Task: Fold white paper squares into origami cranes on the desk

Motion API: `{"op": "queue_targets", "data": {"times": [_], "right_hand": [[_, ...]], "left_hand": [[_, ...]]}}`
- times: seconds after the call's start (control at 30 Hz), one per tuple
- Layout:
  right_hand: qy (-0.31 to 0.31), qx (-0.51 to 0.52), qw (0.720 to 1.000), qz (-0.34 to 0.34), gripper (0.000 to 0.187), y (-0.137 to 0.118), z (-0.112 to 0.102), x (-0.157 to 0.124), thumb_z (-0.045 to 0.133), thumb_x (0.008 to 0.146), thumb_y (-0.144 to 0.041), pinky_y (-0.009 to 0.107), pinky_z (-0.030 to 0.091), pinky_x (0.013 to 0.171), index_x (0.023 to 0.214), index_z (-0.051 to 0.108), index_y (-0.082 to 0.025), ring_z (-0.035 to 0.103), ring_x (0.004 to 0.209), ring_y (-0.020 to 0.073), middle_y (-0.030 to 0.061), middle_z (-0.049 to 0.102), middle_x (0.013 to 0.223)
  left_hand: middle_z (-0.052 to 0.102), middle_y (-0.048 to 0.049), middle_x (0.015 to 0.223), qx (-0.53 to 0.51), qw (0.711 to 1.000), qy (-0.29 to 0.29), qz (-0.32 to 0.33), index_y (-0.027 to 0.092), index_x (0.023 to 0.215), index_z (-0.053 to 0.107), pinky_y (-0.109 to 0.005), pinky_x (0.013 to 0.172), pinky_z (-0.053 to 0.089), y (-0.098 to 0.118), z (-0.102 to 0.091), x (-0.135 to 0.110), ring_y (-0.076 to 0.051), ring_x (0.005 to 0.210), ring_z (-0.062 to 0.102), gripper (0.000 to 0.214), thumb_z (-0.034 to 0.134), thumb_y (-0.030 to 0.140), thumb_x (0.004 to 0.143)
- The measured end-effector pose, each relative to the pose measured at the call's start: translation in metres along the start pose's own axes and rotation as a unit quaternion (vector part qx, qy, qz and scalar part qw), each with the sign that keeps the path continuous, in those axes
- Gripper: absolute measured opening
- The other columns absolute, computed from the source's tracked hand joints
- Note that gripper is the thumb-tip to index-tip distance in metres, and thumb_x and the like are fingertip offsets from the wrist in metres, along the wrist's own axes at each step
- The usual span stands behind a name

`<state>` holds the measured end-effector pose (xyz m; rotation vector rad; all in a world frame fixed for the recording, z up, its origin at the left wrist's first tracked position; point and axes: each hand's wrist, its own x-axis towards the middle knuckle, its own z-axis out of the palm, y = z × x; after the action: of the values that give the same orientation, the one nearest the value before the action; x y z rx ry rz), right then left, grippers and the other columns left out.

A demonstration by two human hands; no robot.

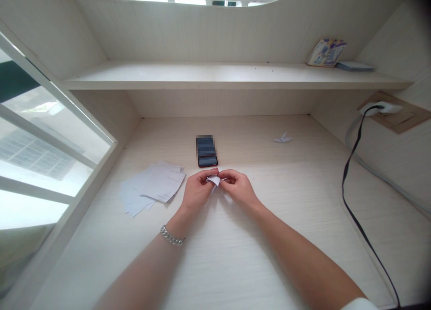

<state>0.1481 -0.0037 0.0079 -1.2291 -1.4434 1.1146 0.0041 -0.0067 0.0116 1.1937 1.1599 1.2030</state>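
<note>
A small folded white paper (214, 180) is pinched between my two hands over the middle of the desk. My left hand (200, 188), with a silver chain bracelet at the wrist, is closed on the paper's left side. On its right side, my right hand (239, 187) grips the paper between thumb and fingers. Parts of the folds are hidden by the fingertips. Just beyond the hands lies a dark phone (207, 151), its screen partly pixelated. Left of my hands, several loose white paper sheets (158, 182) overlap in a pile.
A folded paper crane (283, 138) sits at the back right of the desk. Above runs a shelf (188, 72) bearing a colourful packet (326, 52) and a flat bluish item (354, 66). A black cable (346, 166) hangs from the wall socket (400, 117) down the right side.
</note>
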Motion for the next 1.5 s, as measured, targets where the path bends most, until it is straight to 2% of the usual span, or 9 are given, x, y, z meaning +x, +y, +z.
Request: {"op": "queue_targets", "data": {"times": [0.13, 0.3, 0.5, 0.7, 0.9, 1.1, 1.3, 1.5], "right_hand": [[0.01, 0.036, 0.999, 0.001, 0.024, -0.001, 0.001, 0.0, 0.058, 0.07, -0.02, 0.031, 0.05, 0.078, 0.092, 0.067, -0.018, 0.064, 0.084, 0.0179, 0.0064, 0.068, 0.095], [-0.008, 0.097, 0.995, 0.008, 0.026, -0.003, 0.001, 0.0, 0.061, 0.069, -0.022, 0.031, 0.05, 0.078, 0.094, 0.068, -0.018, 0.064, 0.086, 0.0191, 0.0068, 0.07, 0.095], [0.02, 0.049, 0.999, -0.003, 0.023, -0.005, 0.0, -0.003, 0.058, 0.069, -0.021, 0.028, 0.047, 0.069, 0.087, 0.072, -0.021, 0.062, 0.08, 0.0173, 0.0046, 0.069, 0.089], [0.015, 0.032, 0.999, -0.007, 0.023, -0.007, -0.004, -0.002, 0.057, 0.07, -0.021, 0.027, 0.046, 0.067, 0.085, 0.073, -0.022, 0.061, 0.079, 0.0166, 0.0036, 0.067, 0.087], [-0.023, 0.047, 0.998, 0.021, 0.021, -0.002, -0.008, 0.002, 0.061, 0.067, -0.023, 0.029, 0.047, 0.069, 0.085, 0.073, -0.02, 0.062, 0.078, 0.0175, 0.0053, 0.069, 0.087], [-0.039, 0.079, 0.996, 0.033, 0.024, -0.003, -0.009, 0.003, 0.065, 0.067, -0.029, 0.032, 0.049, 0.071, 0.088, 0.071, -0.018, 0.064, 0.08, 0.0199, 0.0073, 0.071, 0.087], [-0.046, 0.081, 0.995, 0.034, 0.025, -0.001, -0.01, 0.005, 0.067, 0.067, -0.033, 0.035, 0.049, 0.075, 0.087, 0.072, -0.018, 0.064, 0.082, 0.0217, 0.0075, 0.071, 0.088], [0.007, 0.097, 0.995, 0.028, 0.019, 0.003, -0.008, 0.004, 0.069, 0.063, -0.028, 0.03, 0.05, 0.066, 0.08, 0.071, -0.018, 0.064, 0.072, 0.0187, 0.0049, 0.07, 0.078]], "left_hand": [[0.065, -0.0113, 0.11, -0.045, 0.999, -0.004, -0.007, 0.015, 0.102, 0.067, -0.036, 0.089, 0.044, 0.001, 0.001, 0.0, -0.023, 0.101, 0.059, 0.035, 0.063, 0.016, 0.067], [0.062, -0.0125, 0.115, -0.084, 0.996, -0.02, -0.005, 0.014, 0.104, 0.065, -0.035, 0.091, 0.043, 0.004, 0.003, 0.0, -0.022, 0.105, 0.058, 0.035, 0.062, 0.017, 0.069], [0.064, -0.012, 0.111, -0.087, 0.996, -0.035, -0.011, 0.013, 0.105, 0.064, -0.033, 0.088, 0.045, 0.005, 0.001, 0.0, -0.022, 0.102, 0.059, 0.038, 0.061, 0.014, 0.067], [0.068, -0.0085, 0.1, -0.035, 0.999, 0.005, -0.012, 0.015, 0.095, 0.068, -0.03, 0.079, 0.047, 0.0, -0.003, 0.001, -0.02, 0.09, 0.062, 0.035, 0.058, 0.01, 0.061], [0.069, -0.0061, 0.088, -0.014, 1.0, -0.009, -0.021, 0.014, 0.085, 0.067, -0.026, 0.07, 0.047, 0.0, -0.007, 0.002, -0.018, 0.08, 0.063, 0.028, 0.057, 0.009, 0.06], [0.069, -0.0058, 0.081, -0.021, 0.999, -0.012, -0.047, 0.014, 0.083, 0.067, -0.024, 0.063, 0.045, 0.001, -0.008, 0.003, -0.016, 0.071, 0.061, 0.022, 0.066, 0.021, 0.062], [0.069, -0.0079, 0.083, -0.041, 0.997, -0.027, -0.055, 0.013, 0.084, 0.069, -0.026, 0.066, 0.046, 0.003, -0.008, 0.003, -0.017, 0.074, 0.062, 0.026, 0.07, 0.029, 0.063], [0.07, -0.0093, 0.088, -0.028, 0.999, -0.004, -0.028, 0.014, 0.083, 0.07, -0.03, 0.073, 0.048, -0.002, -0.01, 0.004, -0.019, 0.079, 0.064, 0.024, 0.071, 0.025, 0.061]]}}
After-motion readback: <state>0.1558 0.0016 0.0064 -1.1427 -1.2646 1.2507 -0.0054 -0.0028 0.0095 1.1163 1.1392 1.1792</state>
